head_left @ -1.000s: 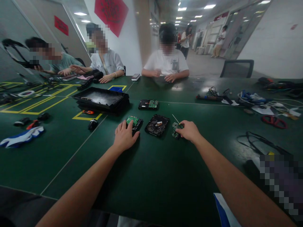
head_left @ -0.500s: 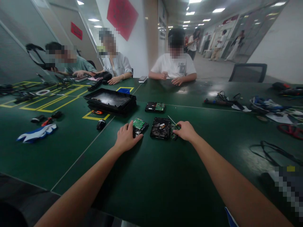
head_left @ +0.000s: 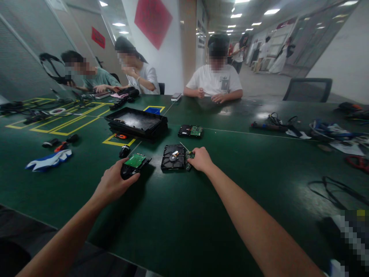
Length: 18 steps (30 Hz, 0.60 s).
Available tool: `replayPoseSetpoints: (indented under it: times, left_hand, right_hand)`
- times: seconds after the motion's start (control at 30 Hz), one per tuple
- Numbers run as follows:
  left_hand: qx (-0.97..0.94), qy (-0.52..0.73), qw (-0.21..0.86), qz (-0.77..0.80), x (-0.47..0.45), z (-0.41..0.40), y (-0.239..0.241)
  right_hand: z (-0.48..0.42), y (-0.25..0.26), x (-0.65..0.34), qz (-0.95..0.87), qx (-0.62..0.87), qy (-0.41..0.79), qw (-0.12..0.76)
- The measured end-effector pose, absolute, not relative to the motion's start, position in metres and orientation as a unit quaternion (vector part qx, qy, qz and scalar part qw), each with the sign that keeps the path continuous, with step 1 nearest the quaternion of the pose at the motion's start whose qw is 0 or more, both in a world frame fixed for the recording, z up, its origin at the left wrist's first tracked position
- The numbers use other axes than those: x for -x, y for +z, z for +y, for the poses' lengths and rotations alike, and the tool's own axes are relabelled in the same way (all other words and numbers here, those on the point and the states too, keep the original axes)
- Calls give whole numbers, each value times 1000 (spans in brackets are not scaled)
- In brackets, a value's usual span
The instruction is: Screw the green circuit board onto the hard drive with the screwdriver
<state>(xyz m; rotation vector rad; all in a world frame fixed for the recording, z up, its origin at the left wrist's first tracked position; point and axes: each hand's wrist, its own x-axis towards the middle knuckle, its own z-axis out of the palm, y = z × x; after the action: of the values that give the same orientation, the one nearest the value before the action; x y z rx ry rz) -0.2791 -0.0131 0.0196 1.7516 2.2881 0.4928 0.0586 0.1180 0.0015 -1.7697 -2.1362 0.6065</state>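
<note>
My left hand (head_left: 113, 179) grips a hard drive (head_left: 136, 161) with a green circuit board on its upper face, raised and tilted above the table. My right hand (head_left: 200, 159) is closed around a thin screwdriver (head_left: 185, 147), its bare shaft pointing up and left. The same fingertips are on a small loose circuit board (head_left: 188, 164), partly hidden by them. Against that board's left side lies a black hard drive (head_left: 172, 158), flat on the table, with a light round hub in its middle.
Another hard drive (head_left: 190, 130) lies farther back. Stacked black trays (head_left: 137, 122) stand at left of centre, near a small black cylinder (head_left: 124, 151). A blue-white glove (head_left: 49, 161) lies left; cables and tools (head_left: 278, 125) lie right. Several people sit across the green table (head_left: 245, 184).
My left hand has lifted its hard drive and carried it left, toward me. My right hand has moved left with the screwdriver and loose board, and the black drive has slid left too.
</note>
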Motion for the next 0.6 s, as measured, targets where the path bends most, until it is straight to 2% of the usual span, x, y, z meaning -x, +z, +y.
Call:
replayPoseSetpoints:
  times: [0.17, 0.33, 0.47, 0.6]
  left_hand:
    - [-624, 184, 126, 749, 253, -13, 52]
    - [-717, 202, 73, 663, 169, 22, 59]
    - [-783, 196, 70, 586, 83, 56, 49]
    - [-809, 160, 72, 560, 11, 73, 35]
  right_hand:
    - [112, 17, -60, -711, 635, 226, 200]
    - [110, 52, -92, -708, 617, 262, 222]
    - [110, 67, -124, -704, 631, 247, 210]
    - [108, 61, -164, -682, 684, 196, 167]
